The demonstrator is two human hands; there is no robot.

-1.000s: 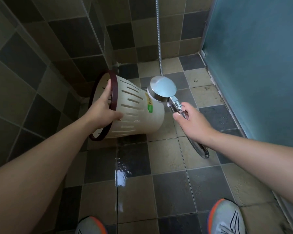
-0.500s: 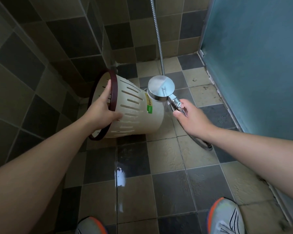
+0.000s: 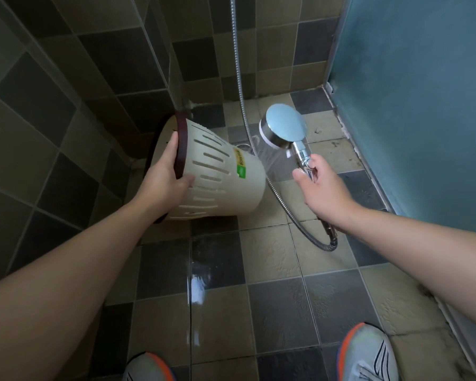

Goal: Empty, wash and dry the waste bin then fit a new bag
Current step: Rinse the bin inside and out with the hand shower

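A cream slotted waste bin [image 3: 220,182] with a dark red rim and a green and yellow label hangs tilted on its side above the tiled floor, its mouth turned to the left wall. My left hand [image 3: 165,180] grips it at the rim. My right hand [image 3: 318,188] holds the chrome handle of a shower head [image 3: 285,127], which sits just right of the bin's base. A fine spray leaves the head toward the bin's bottom. The inside of the bin is hidden.
The metal shower hose [image 3: 291,215] loops down below my right hand and rises along the back wall. A teal frosted panel [image 3: 412,105] closes the right side. The tiled floor [image 3: 272,298] carries a wet streak. My two shoes [image 3: 368,353] are at the bottom edge.
The shower head has swung away from the bin's base to the right and tipped up, and spray is now visible. The bin has stayed in my left hand.
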